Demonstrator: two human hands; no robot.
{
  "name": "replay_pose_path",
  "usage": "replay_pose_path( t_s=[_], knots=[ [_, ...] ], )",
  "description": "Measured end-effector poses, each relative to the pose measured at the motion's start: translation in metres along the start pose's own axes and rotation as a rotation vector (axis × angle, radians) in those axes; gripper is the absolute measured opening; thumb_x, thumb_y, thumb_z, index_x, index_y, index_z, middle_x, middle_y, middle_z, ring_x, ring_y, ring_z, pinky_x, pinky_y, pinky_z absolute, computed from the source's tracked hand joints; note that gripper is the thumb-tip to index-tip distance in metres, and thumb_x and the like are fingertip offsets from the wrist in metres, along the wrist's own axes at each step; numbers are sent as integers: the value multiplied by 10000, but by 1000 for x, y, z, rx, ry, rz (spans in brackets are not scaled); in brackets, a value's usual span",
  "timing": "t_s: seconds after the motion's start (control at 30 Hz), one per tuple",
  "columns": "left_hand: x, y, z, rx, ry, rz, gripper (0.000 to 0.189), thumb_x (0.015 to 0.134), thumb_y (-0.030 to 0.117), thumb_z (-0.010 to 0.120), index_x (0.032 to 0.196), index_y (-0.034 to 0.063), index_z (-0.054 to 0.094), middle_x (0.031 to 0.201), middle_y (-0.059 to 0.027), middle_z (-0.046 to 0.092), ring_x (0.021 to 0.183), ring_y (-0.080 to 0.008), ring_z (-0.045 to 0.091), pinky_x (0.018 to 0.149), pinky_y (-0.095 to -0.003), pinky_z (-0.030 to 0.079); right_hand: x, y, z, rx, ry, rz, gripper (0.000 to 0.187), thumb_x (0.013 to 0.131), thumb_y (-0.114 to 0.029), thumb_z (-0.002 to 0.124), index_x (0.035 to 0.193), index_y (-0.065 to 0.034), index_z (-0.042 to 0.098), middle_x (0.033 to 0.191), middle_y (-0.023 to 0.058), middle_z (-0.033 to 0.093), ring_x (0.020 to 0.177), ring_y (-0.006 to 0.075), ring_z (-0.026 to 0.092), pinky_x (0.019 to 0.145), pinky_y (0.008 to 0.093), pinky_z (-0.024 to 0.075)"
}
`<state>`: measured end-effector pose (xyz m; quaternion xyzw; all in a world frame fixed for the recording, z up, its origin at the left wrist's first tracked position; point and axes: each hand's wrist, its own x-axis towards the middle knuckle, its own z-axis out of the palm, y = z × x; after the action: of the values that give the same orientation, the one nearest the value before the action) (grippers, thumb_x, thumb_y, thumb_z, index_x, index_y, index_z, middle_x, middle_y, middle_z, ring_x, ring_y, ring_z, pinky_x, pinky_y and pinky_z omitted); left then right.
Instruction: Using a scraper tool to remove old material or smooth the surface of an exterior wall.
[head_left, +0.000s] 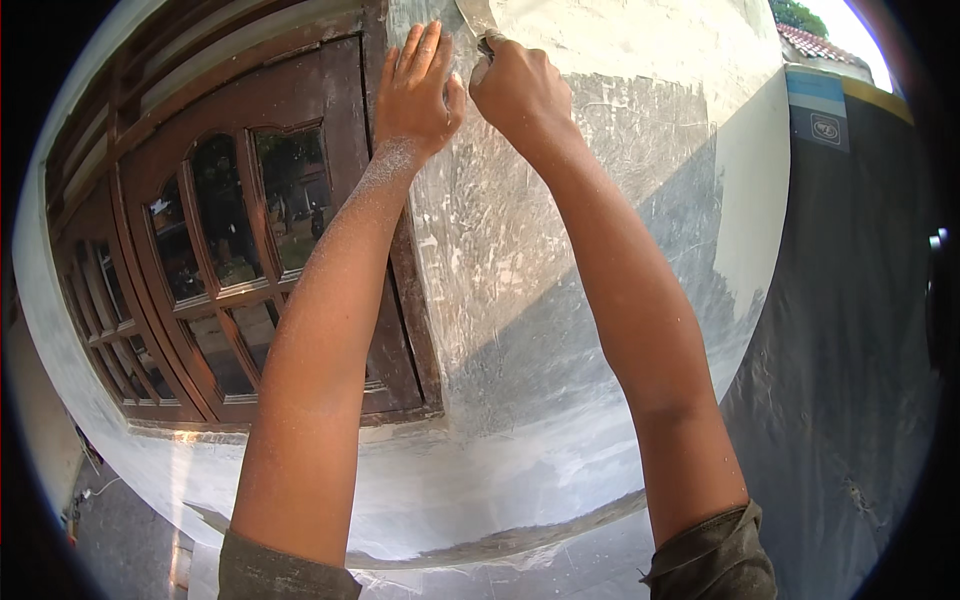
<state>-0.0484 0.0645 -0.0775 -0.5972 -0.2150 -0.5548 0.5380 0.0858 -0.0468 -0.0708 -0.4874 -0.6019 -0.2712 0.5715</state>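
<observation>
My right hand (521, 84), raised to the top of the view, is closed around a scraper, of which a dark bit (486, 49) shows at the thumb. The tool's far end is mostly hidden. Curling beside it is a pale strip of loosened coating (476, 15). Close by on the left, my left hand (420, 94) lies against the wall with its fingers stretched upward, holding nothing. White dust covers that wrist. Below both hands the wall (502, 255) is bare, mottled grey plaster, while cream coating (630, 37) covers its upper right part.
A brown wooden window frame (349, 187) with glass panes (289, 199) borders the work area on the left. To the right hangs a dark sheet (832, 300) with a blue and yellow top edge. A grey ledge (480, 555) runs along the wall's foot. Tiled roof (817, 45) shows beyond.
</observation>
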Motion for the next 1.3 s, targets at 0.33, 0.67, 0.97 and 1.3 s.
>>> replay_pose_path(
  t_s=[0.33,0.67,0.97,1.3],
  knots=[
    [3,-1,1,24,-6,6,550,970,251,464,1494,86,440,1610,-78,348,1518,-217,254,1245,-460,196,-4,-2,-2,-15,-18,21,277,854,-195,633,1073,-63,741,1031,219,731,998,378,721,842,461,586],
    [-3,-1,-3,25,-31,-23,508,1012,211,431,1512,121,426,1621,-45,329,1516,-207,254,1248,-445,201,-14,-3,0,-15,-48,10,272,867,-197,632,1068,-35,716,1027,226,727,989,380,723,816,460,589],
    [0,-4,-3,16,-37,-20,547,962,228,466,1488,77,446,1612,-80,343,1519,-218,249,1248,-452,191,-7,-8,0,-42,-56,12,258,880,-209,633,1048,-32,719,1018,226,727,982,381,723,817,461,591],
    [1,2,0,-8,-18,-17,558,954,235,473,1487,75,449,1606,-80,355,1516,-219,257,1246,-451,192,7,-6,-4,-41,-16,-3,250,852,-172,626,1035,-43,737,1010,229,728,974,393,723,821,468,587]
  ],
)
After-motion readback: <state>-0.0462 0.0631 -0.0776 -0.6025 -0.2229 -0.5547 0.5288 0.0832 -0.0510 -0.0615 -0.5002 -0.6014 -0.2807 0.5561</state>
